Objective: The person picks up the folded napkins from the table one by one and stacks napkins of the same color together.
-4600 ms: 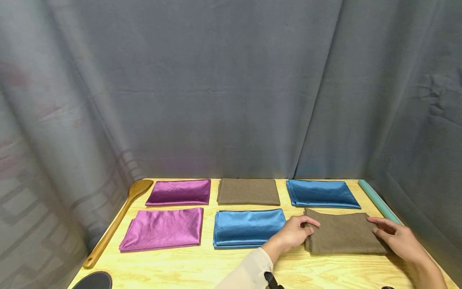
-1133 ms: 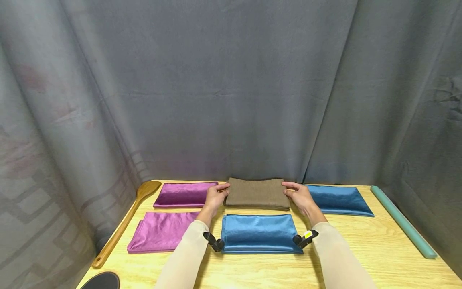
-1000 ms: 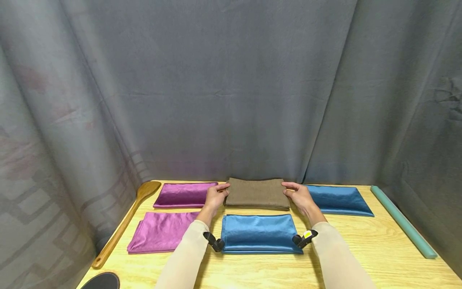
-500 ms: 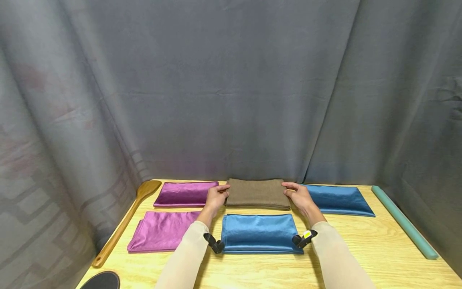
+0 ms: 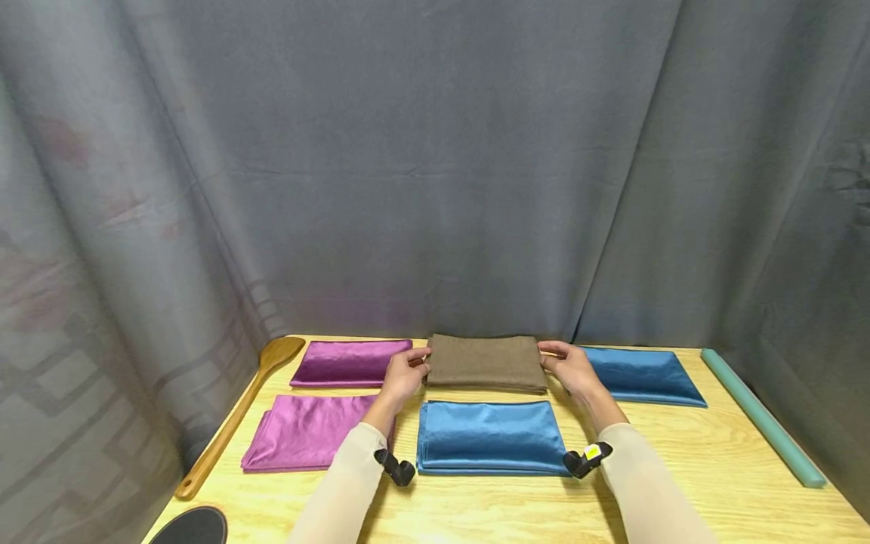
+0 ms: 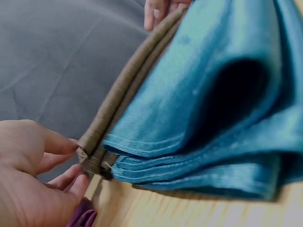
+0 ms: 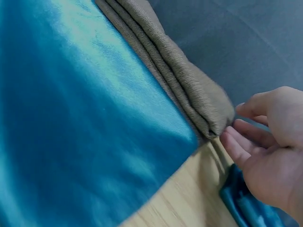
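Brackets folded brown cloth with relaxed fingers of left hand and right hand, grasping nothing, apparently to square both ends

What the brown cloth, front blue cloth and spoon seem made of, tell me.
Brown folded cloth: matte woven fabric, perhaps linen or cotton; fine thread texture. Front blue cloth: satin-like fabric, possibly polyester or silk; glossy highlights. Long-handled spoon: probably varnished wood; warm brown with slight sheen.

You are at a staged recording booth, judging by the grey fabric curtains round your pale wood-grain surface and black wrist-worn cameras.
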### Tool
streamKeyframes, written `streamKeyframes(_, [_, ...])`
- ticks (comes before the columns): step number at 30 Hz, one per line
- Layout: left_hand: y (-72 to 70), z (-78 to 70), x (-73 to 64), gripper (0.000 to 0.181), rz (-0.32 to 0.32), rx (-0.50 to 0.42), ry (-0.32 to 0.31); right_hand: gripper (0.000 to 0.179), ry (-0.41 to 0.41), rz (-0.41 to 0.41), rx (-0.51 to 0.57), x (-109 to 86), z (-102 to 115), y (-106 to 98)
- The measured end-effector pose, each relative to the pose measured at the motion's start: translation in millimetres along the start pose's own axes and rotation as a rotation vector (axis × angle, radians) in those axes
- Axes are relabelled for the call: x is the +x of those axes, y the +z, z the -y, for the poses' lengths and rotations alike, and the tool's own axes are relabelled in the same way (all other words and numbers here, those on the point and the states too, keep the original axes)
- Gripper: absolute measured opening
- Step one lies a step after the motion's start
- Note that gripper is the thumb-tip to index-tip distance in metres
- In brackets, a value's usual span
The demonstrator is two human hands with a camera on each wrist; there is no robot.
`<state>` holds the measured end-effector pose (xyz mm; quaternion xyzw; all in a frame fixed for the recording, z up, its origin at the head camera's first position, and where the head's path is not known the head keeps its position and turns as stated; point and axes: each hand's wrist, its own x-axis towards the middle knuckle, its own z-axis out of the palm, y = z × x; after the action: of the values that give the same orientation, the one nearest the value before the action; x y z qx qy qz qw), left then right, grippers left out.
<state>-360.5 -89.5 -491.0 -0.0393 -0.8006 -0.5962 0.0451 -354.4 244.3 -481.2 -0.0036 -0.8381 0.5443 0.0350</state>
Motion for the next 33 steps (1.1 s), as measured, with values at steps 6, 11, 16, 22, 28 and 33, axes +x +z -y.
streamKeyframes(6, [-8.2,-4.5,-23.2,0.040,0.084,-0.117,0.019,0.043,-0.045,0.027,-0.049,-20.0,6.0,-23.5])
streamKeyframes(11, [-14.7,-10.7,-50.9,0.041,0.139,-0.155,0.011,0.046,-0.086,0.064,-0.065,-45.7,9.6,-38.5])
streamKeyframes(16, [-21.4,-14.9,-77.3,0.043,0.162,-0.188,-0.003,0.045,-0.085,0.089,-0.033,-69.0,5.7,-42.1])
streamKeyframes(22, [-25.7,-13.1,-102.7,0.050,0.151,-0.147,0.002,0.047,-0.052,0.126,-0.020,-92.7,-0.3,-39.1])
streamKeyframes(28, [-21.2,-7.9,-118.3,0.056,0.170,-0.168,0.015,0.050,-0.011,0.191,0.048,-107.3,-7.8,-35.3])
streamKeyframes(33, [-16.9,-3.9,-124.5,0.057,0.190,-0.164,0.014,0.053,-0.004,0.219,0.097,-115.2,-16.0,-32.8])
